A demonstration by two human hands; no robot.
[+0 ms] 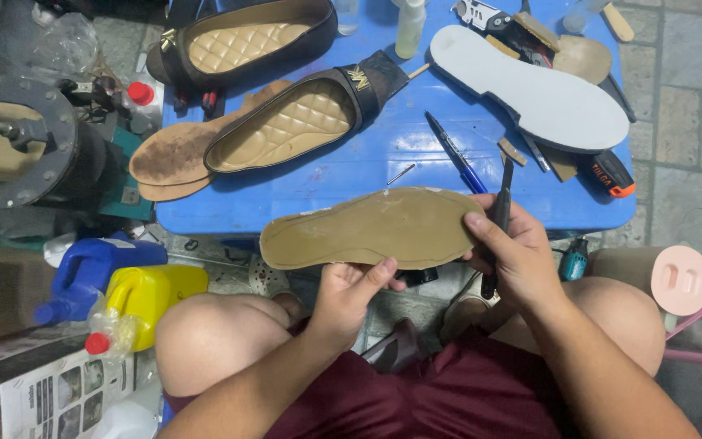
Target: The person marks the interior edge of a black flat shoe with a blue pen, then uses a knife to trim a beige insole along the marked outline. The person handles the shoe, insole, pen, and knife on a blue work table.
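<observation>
Seated at frame bottom, a person's left hand (349,286) is pinching a tan insole (375,228) mid-frame while their right hand (513,248), gripping its toe plus a dark slim tool (497,223), is seemingly readying edge trimming.

L hand (351,289): palm up, thumb pinching upward, forearm angling in from near left. R hand (513,248): fingers curled shut, thumb pressed flat, wrist bent, forearm from near right.

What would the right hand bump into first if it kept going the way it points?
The right hand points up and left, gripping a dark tool and the tan sole. Straight on, it would likely meet the blue pen on the blue table first, though depth is unclear.
</observation>
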